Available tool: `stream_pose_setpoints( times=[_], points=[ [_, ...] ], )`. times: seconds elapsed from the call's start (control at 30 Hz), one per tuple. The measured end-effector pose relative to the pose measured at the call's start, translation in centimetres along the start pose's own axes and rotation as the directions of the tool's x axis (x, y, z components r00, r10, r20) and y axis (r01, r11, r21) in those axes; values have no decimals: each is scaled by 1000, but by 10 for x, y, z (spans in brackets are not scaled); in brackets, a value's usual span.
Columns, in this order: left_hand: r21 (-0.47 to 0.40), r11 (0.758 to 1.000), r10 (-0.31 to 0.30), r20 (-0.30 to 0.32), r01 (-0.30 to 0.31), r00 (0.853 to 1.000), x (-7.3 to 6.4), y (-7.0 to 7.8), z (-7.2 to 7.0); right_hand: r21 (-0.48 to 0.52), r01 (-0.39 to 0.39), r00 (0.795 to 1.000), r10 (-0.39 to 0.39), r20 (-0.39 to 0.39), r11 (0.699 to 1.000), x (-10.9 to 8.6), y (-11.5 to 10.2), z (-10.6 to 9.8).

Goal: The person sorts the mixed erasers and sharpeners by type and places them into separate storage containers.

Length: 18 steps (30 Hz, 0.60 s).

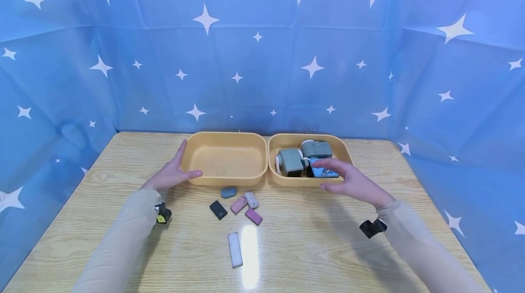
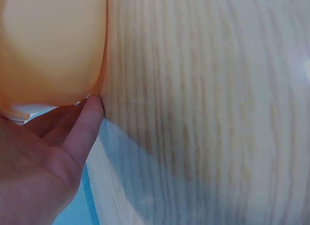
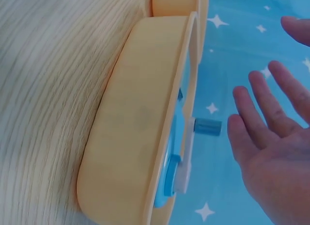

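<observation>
My left hand (image 1: pixel 170 174) is at the left end of a tan tray (image 1: pixel 225 182), its fingers extended. In the left wrist view, fingertips touch the base of the tray's wall (image 2: pixel 58 51). My right hand (image 1: pixel 348 182) hovers over the near right part of a second tan tray (image 1: pixel 295 182), fingers spread and holding nothing. Inside that tray sit two grey-green boxy devices (image 1: pixel 292 161) with white round parts and a blue device (image 1: pixel 326 172). The right wrist view shows a white crank (image 3: pixel 186 159) with a blue-grey handle, resembling a pencil sharpener's, above the rim.
In front of the trays lie several small eraser-like blocks: a blue one (image 1: pixel 228 192), a black one (image 1: pixel 218 210), two pink ones (image 1: pixel 254 216) and a light grey one (image 1: pixel 251 200). A longer whitish bar (image 1: pixel 235 250) lies nearer. A blue star-patterned curtain (image 1: pixel 246 56) surrounds the wooden table (image 1: pixel 311 256).
</observation>
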<state>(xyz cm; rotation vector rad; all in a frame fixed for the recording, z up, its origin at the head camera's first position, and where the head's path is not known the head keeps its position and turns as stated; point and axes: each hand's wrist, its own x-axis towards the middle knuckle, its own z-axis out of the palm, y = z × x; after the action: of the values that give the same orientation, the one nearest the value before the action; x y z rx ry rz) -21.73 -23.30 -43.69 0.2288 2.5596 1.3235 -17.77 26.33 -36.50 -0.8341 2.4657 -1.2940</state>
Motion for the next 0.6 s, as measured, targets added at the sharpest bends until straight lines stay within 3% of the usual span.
stream_pose_setpoints(
  times=[0.37,0.6],
  points=[
    [17,1000,-2,0,2,1000,0,0,0,95,23,999,-27,45,995,5,-8,20],
    [32,999,-1,1,1,1000,3,-1,-1,64,79,994,-84,69,995,11,-10,38]
  ],
)
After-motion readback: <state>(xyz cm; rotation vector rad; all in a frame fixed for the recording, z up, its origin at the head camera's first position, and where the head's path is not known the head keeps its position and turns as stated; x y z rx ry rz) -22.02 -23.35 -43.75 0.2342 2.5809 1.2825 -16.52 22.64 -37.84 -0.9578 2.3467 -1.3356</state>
